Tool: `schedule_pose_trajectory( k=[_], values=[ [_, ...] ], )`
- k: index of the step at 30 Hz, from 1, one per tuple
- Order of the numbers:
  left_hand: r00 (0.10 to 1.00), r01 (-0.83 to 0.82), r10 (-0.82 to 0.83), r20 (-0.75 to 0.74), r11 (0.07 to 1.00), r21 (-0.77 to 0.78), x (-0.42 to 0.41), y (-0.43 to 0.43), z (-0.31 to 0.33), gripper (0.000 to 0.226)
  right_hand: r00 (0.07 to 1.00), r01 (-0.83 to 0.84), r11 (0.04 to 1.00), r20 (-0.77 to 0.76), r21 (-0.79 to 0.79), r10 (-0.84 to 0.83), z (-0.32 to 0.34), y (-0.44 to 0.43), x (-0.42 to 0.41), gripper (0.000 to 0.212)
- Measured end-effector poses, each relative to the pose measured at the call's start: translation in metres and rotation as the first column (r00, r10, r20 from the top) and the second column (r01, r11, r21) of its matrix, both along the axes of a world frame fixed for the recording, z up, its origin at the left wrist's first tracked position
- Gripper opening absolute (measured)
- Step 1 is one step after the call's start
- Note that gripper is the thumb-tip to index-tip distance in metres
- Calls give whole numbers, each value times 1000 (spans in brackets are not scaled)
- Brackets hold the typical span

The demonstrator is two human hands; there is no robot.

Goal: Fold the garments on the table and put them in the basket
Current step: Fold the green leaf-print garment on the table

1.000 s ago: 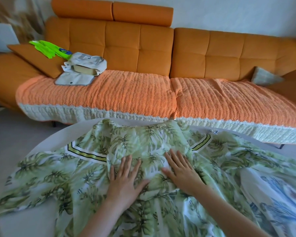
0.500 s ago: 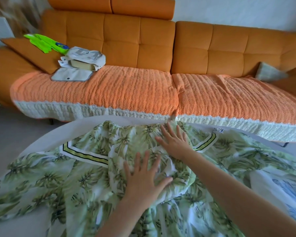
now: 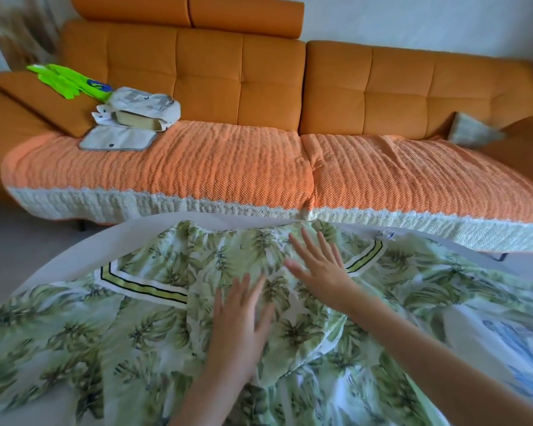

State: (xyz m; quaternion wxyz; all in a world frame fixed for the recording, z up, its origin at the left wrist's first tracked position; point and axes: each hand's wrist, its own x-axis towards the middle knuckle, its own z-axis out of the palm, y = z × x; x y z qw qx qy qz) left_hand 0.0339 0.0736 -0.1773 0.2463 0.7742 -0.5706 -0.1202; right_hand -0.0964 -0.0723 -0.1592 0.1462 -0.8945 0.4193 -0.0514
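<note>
A white garment with a green leaf print (image 3: 111, 327) is spread across the round white table (image 3: 83, 250), with striped green-and-black bands at its sleeves. My left hand (image 3: 240, 330) lies flat on the garment's middle with fingers straight. My right hand (image 3: 317, 265) presses flat on the cloth farther away, near the garment's far edge, fingers spread. A blue-printed garment (image 3: 517, 348) shows at the right edge. No basket is in view.
An orange sofa (image 3: 259, 87) with an orange knitted cover stands just beyond the table. On its left seat lie a folded pale cloth and pouch (image 3: 136, 118) and neon green gloves (image 3: 62, 79). A grey cushion (image 3: 471, 133) sits at the right.
Both hands have slid away from me across the leaf-print garment, smoothing it; the right hand went farther toward the far edge. The head has tilted up a little.
</note>
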Motion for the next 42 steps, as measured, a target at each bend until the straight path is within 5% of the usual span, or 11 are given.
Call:
schedule_pose_trajectory(
  k=[3,9,16,22,24,26,28,31,34,37,42],
  values=[
    [965,-42,77,250,989,-141,25,-3,8,74,992,-107,994,-70,-16,105,-3,59,-29,69],
    [971,-28,-68,228,918,395,48,5,-19,96,952,-110,993,-283,49,120,-35,73,-52,65],
    [971,-70,-53,231,868,492,46,2,-9,81,981,-101,988,-154,119,119,-38,73,-53,64],
    [974,7,-68,217,962,272,-11,-14,32,66,948,115,974,273,194,-166,-1,50,-107,68],
    [973,146,-179,148,967,207,-49,-18,39,68,829,340,909,380,241,-411,10,30,-145,54],
    [947,270,-291,136,950,155,-83,-24,36,99,591,524,754,469,396,-657,18,9,-187,34],
    [911,354,-383,152,916,187,-108,-33,27,124,255,534,552,500,641,-828,27,-6,-226,22],
    [869,432,-474,140,866,251,-134,-41,13,112,-108,400,293,362,868,-926,28,-18,-267,17],
    [862,434,-491,126,843,317,-145,-48,6,91,-212,218,233,279,948,-937,24,-25,-277,38],
    [857,434,-502,117,825,362,-145,-54,-1,98,-294,153,221,258,963,-920,24,-31,-275,53],
    [826,457,-539,167,813,361,-143,-54,-26,112,-379,164,222,269,961,-886,21,-49,-281,18]
  ],
)
